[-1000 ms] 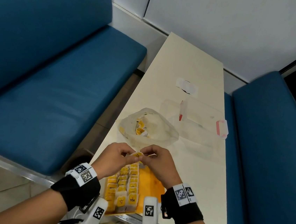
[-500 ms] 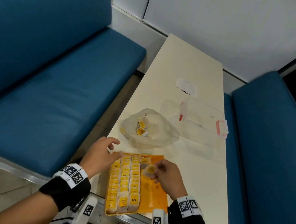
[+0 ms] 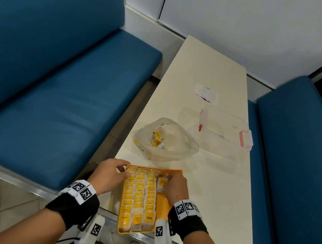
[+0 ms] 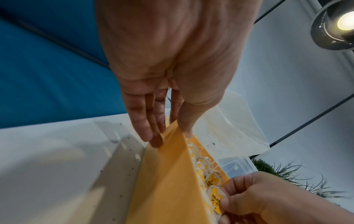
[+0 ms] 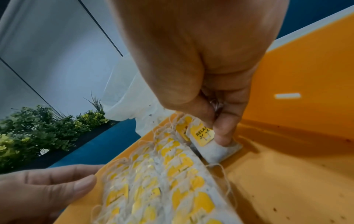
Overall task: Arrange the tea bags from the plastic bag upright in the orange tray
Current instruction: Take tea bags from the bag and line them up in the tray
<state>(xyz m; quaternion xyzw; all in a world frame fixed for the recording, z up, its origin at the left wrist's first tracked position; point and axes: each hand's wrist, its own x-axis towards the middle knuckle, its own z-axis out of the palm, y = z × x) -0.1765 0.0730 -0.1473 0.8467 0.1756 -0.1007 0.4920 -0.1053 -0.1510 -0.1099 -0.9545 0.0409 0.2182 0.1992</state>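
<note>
The orange tray [image 3: 164, 203] lies at the near end of the table with three full rows of upright tea bags [image 3: 139, 195] along its left side. My right hand [image 3: 167, 179] pinches a tea bag [image 3: 162, 182] with a yellow "RELAX" tag and holds it upright at the far end of a fourth row, just in front of one other bag. In the right wrist view this tea bag [image 5: 216, 148] touches the tray floor [image 5: 277, 174]. My left hand [image 3: 124, 172] pinches the tray's far left rim, thumb inside and fingers on the outer wall [image 4: 166, 174]. The plastic bag [image 3: 166, 142] lies beyond with tea bags inside.
A clear plastic box [image 3: 224, 132] with pink latches stands right of the bag, and a white slip [image 3: 207, 92] lies farther back on the cream table [image 3: 211, 67]. Blue benches [image 3: 60, 91] flank the table on both sides. The tray's near end overhangs the table edge.
Both hands held the tea bag above the tray a second ago. Since then the left hand went to the tray's far left rim, and the right hand lowered the bag into the fourth row.
</note>
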